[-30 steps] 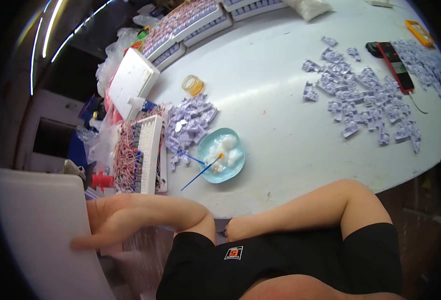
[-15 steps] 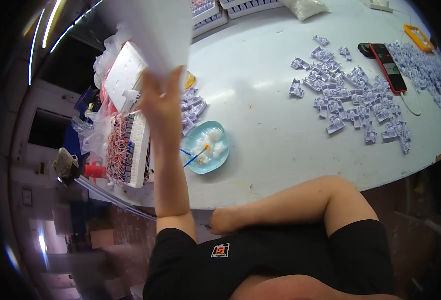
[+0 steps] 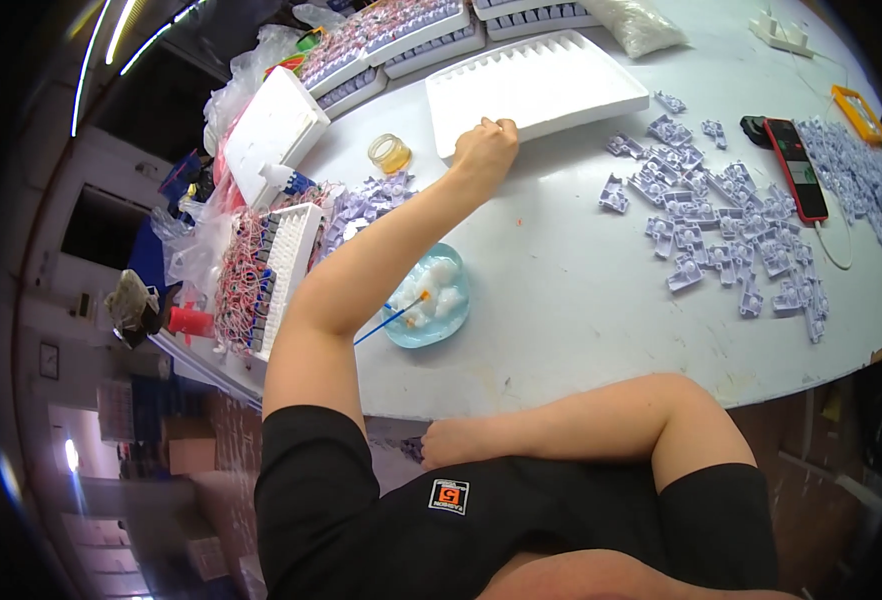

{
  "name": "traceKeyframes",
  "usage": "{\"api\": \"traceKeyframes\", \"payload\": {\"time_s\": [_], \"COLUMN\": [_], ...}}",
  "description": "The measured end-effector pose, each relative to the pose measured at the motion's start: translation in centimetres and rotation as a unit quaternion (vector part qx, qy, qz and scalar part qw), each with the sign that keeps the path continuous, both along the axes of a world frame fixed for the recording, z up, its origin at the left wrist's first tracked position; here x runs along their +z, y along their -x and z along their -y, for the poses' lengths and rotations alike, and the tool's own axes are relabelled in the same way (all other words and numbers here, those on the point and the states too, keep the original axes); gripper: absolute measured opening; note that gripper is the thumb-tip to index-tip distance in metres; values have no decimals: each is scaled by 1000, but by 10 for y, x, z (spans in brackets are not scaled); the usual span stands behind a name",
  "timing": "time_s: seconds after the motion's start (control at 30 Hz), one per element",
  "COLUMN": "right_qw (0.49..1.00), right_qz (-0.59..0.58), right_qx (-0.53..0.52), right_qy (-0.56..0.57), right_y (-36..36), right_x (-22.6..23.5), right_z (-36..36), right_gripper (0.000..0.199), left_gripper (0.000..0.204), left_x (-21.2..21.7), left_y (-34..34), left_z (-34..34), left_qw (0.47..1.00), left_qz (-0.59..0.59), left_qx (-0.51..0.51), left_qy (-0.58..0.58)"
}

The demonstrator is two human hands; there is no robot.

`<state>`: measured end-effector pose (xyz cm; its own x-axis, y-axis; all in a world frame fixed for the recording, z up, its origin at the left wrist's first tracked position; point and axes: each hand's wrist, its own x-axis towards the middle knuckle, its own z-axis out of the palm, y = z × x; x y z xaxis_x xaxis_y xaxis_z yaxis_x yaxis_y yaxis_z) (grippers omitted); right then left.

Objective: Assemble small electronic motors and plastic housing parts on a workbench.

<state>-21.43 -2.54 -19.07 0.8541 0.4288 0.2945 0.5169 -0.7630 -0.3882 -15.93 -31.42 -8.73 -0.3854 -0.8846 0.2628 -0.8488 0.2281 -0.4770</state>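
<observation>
A white foam tray [image 3: 551, 85] with a row of slots lies flat on the far part of the white table [image 3: 581, 330]. My left hand [image 3: 483, 145] reaches out to it and grips its near left edge, fingers curled over the rim. My right hand [image 3: 446, 445] rests low against the table's front edge, across my lap, holding nothing that shows; its fingers are partly hidden. Under my left forearm stands a light blue dish [image 3: 431, 305] with white lumps and a blue stick with an orange tip.
A small jar of amber liquid [image 3: 389, 153] stands left of the tray. Several lilac plastic parts [image 3: 721, 225] are scattered at the right, beside a phone [image 3: 796, 165]. A white foam box [image 3: 276, 130] and a rack of red-wired parts [image 3: 261, 270] sit at the left.
My left hand lifted the white foam tray from low on my left, swung it up over the table, and now it lies flat at the far side. The right arm has stayed put.
</observation>
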Motion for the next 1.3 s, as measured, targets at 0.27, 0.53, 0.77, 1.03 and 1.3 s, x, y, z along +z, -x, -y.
{"api": "traceKeyframes", "payload": {"time_s": [0.27, 0.53, 0.77, 1.03, 1.3], "right_qw": [745, 787, 697, 651, 675], "right_qz": [-164, -159, -194, -295, -286], "right_qx": [-84, -31, -11, -10, 4], "right_qy": [-641, -596, -691, -699, -680], "right_y": [-19, -43, -48, -46, -38], "right_x": [34, 1, -1, 16, 24], "right_z": [32, 32, 37, 49, 52], "right_gripper": [23, 28, 30, 34, 36], "left_gripper": [30, 35, 53, 63, 41], "left_x": [60, -6, -2, 88, 115], "left_y": [-121, -339, -338, -336, -397], "left_z": [93, 147, 160, 142, 122], "left_qw": [970, 943, 794, 783, 861], "left_qz": [-166, 191, 403, 313, 188], "left_qx": [131, 267, 407, 521, 472], "left_qy": [117, -54, -206, -133, -32]}}
